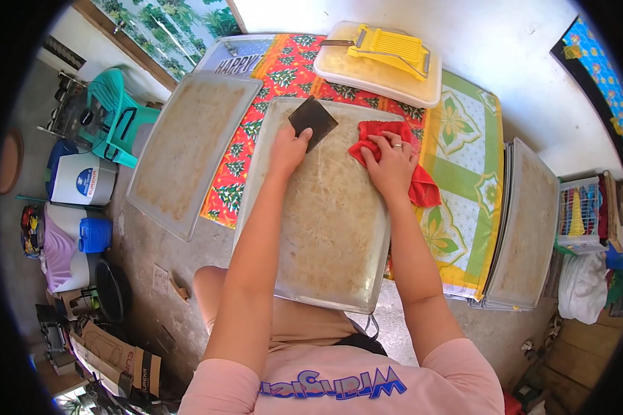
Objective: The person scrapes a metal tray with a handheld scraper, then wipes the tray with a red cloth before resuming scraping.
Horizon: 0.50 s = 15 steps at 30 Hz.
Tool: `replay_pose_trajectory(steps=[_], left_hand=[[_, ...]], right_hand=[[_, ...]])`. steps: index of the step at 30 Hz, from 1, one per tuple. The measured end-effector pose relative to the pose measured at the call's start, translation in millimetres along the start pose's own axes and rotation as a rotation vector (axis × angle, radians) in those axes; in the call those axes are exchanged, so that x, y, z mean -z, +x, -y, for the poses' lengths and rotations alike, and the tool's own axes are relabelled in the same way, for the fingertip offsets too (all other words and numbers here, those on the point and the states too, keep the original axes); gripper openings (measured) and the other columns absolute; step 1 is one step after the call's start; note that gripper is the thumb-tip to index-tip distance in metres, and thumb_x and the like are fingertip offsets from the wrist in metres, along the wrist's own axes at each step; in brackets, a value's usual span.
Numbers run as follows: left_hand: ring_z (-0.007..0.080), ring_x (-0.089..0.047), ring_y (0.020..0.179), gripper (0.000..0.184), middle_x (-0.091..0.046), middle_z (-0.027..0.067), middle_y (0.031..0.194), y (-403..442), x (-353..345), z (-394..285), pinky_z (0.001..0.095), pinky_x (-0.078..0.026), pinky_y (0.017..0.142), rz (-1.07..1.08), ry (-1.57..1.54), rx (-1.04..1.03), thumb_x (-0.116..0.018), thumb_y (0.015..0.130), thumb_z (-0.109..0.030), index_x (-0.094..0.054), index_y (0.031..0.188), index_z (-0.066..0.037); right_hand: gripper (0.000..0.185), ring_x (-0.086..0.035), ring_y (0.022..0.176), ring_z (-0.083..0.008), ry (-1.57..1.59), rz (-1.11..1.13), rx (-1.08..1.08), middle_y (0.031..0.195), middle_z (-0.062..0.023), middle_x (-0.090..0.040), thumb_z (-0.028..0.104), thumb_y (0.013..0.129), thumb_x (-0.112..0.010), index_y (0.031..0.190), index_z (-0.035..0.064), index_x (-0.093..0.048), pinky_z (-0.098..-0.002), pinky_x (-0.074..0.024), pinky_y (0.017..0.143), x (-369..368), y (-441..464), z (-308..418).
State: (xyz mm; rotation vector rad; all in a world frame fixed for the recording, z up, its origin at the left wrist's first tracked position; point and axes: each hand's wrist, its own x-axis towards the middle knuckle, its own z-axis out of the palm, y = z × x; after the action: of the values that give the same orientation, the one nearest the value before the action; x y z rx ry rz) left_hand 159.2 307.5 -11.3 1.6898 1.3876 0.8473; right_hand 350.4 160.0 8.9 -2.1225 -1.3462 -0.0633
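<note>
A large worn metal baking tray point(325, 228) lies in front of me, its far part on the table and its near edge over my lap. My left hand point(292, 147) grips a flat, dark square scraper-like plate point(314, 122) against the tray's upper left part. At the tray's upper right, my right hand point(390, 162) presses on a bunched red cloth point(422, 183), fingers curled into it. Part of the cloth hangs past the tray's right edge. Brownish marks and scratches show on the tray's surface.
A similar tray point(190, 149) leans at the left of the table. More trays point(526, 221) stand stacked at the right. On the table's far side, a yellow slicer-like frame point(389, 50) and a knife point(337, 43) rest on a lidded container point(377, 90). A green chair point(121, 117) stands left.
</note>
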Motion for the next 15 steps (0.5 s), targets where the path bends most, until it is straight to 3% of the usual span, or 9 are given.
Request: replay_pose_trajectory(steps=[4,7,9,11,13,15], left_hand=[[0.0284,-0.070,0.083,0.028,-0.073,0.0159,0.092,0.9,-6.5,-11.1,0.0398,-0.051,0.076,-0.064,-0.064,0.111,-0.067,0.091,-0.020,-0.068,0.114,-0.004],[0.0287,-0.070,0.083,0.027,-0.073,0.0161,0.092,-6.4,4.4,-34.2,0.0398,-0.051,0.077,0.074,-0.087,0.215,-0.067,0.091,-0.018,-0.068,0.112,-0.002],[0.0256,-0.068,0.073,0.026,-0.072,0.0134,0.084,4.3,-5.0,-6.5,0.0387,-0.051,0.069,-0.029,-0.110,0.050,-0.067,0.091,-0.018,-0.068,0.111,-0.001],[0.0241,-0.067,0.069,0.025,-0.071,0.0122,0.080,2.5,-4.3,-14.9,0.0379,-0.050,0.066,-0.024,-0.114,0.018,-0.067,0.091,-0.017,-0.068,0.110,-0.001],[0.0241,-0.068,0.071,0.025,-0.072,0.0126,0.082,-2.4,2.6,-24.5,0.0372,-0.051,0.066,0.078,-0.097,0.125,-0.067,0.091,-0.017,-0.068,0.110,-0.001],[0.0236,-0.067,0.067,0.024,-0.070,0.0125,0.078,1.4,-5.5,-9.3,0.0369,-0.050,0.063,-0.028,-0.147,0.026,-0.067,0.091,-0.017,-0.069,0.108,-0.001]], right_hand=[[0.033,-0.051,0.119,-0.0263,-0.002,-0.007,0.008,0.128,-0.0009,-0.062,0.041,0.085,-0.070,0.112,0.0211,-0.074,-0.0479,-0.0334,0.102,-0.2,1.5,-0.1],[0.033,-0.052,0.119,-0.0263,0.002,-0.012,0.005,0.128,-0.0010,-0.062,0.041,0.085,-0.070,0.112,0.0211,-0.074,-0.0487,-0.0331,0.103,-1.4,0.1,-1.6],[0.033,-0.052,0.119,-0.0263,0.003,-0.012,0.007,0.128,-0.0010,-0.062,0.041,0.086,-0.070,0.112,0.0210,-0.074,-0.0490,-0.0332,0.103,-2.0,0.9,-0.7],[0.033,-0.051,0.119,-0.0264,-0.003,-0.003,0.006,0.128,-0.0010,-0.062,0.041,0.086,-0.070,0.112,0.0210,-0.074,-0.0492,-0.0334,0.103,-0.9,1.0,-1.2],[0.033,-0.051,0.119,-0.0264,0.007,-0.011,0.004,0.128,-0.0009,-0.062,0.041,0.086,-0.070,0.112,0.0210,-0.074,-0.0492,-0.0334,0.103,-0.6,0.4,-1.2],[0.033,-0.051,0.119,-0.0264,0.013,-0.012,0.004,0.128,-0.0008,-0.062,0.040,0.086,-0.070,0.112,0.0210,-0.074,-0.0492,-0.0335,0.103,-0.7,0.7,0.4]])
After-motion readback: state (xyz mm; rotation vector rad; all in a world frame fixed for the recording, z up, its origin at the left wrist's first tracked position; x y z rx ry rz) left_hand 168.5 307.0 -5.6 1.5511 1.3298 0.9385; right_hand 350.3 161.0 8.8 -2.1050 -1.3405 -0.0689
